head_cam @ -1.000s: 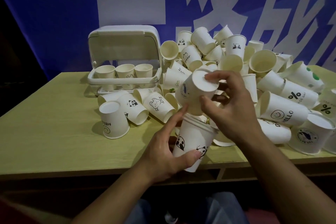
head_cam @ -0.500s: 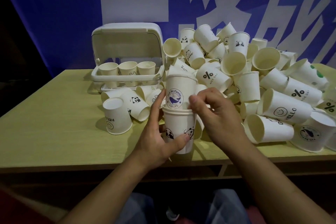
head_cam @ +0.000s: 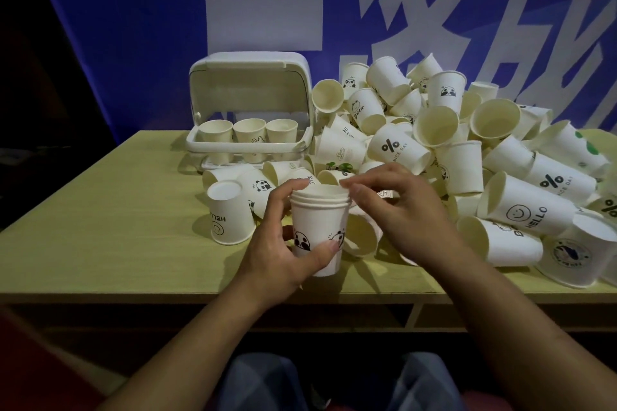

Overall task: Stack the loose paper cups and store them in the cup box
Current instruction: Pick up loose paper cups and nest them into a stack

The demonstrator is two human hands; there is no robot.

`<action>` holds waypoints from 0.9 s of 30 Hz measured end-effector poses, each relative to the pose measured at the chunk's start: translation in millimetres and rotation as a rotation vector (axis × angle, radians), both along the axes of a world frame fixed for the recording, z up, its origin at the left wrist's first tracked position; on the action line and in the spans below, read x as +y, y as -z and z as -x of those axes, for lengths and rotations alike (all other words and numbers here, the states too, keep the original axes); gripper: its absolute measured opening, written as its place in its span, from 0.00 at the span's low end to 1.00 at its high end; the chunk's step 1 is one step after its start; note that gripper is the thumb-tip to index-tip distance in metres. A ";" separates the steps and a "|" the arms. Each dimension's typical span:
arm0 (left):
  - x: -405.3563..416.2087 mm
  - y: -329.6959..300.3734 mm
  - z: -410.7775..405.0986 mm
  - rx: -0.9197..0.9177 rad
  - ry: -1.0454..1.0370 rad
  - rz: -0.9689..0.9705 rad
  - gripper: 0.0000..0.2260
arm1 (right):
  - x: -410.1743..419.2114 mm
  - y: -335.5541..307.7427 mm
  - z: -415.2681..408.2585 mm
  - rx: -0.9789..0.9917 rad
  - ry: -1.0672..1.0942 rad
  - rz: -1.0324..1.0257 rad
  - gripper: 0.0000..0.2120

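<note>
My left hand (head_cam: 283, 243) grips an upright stack of nested white paper cups (head_cam: 319, 223) with panda prints, thumb across the front and index finger at the rim. My right hand (head_cam: 397, 210) hovers just right of the stack's rim, fingers loosely curled, thumb tip near the rim, holding nothing. A big heap of loose paper cups (head_cam: 450, 143) covers the right half of the table. The white cup box (head_cam: 248, 110) stands at the back left with its lid raised; three cup stacks (head_cam: 248, 132) sit inside.
An upside-down "HELLO" cup (head_cam: 230, 213) stands left of my left hand, with a few cups lying behind it. The yellow-green table (head_cam: 100, 210) stretches left and toward me. A blue banner with white characters hangs behind.
The cup with the whale print, sitting high on the stack half a second ago, is now pushed fully down into it. My right hand has let go and lifted off to the right.
</note>
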State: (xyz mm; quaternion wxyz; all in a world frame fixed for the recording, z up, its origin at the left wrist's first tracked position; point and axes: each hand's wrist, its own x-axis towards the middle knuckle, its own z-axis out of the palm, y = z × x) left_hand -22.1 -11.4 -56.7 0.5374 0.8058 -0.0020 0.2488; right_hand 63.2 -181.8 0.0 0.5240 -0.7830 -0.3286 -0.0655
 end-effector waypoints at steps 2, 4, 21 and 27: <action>3.0 -4.0 -1.4 0.007 -0.015 0.001 0.35 | -2.9 -6.5 -15.7 -0.106 0.082 0.134 0.10; 3.1 -10.2 -3.7 0.008 -0.021 -0.003 0.37 | -6.1 -13.6 -35.3 -0.241 0.214 0.302 0.15; 13.1 -10.9 -36.7 0.024 0.066 -0.025 0.37 | -1.3 -17.4 -122.3 -0.279 0.466 0.755 0.36; 11.4 -3.7 -38.7 0.077 0.124 -0.151 0.39 | -7.1 -41.4 -90.7 -0.060 0.285 0.128 0.36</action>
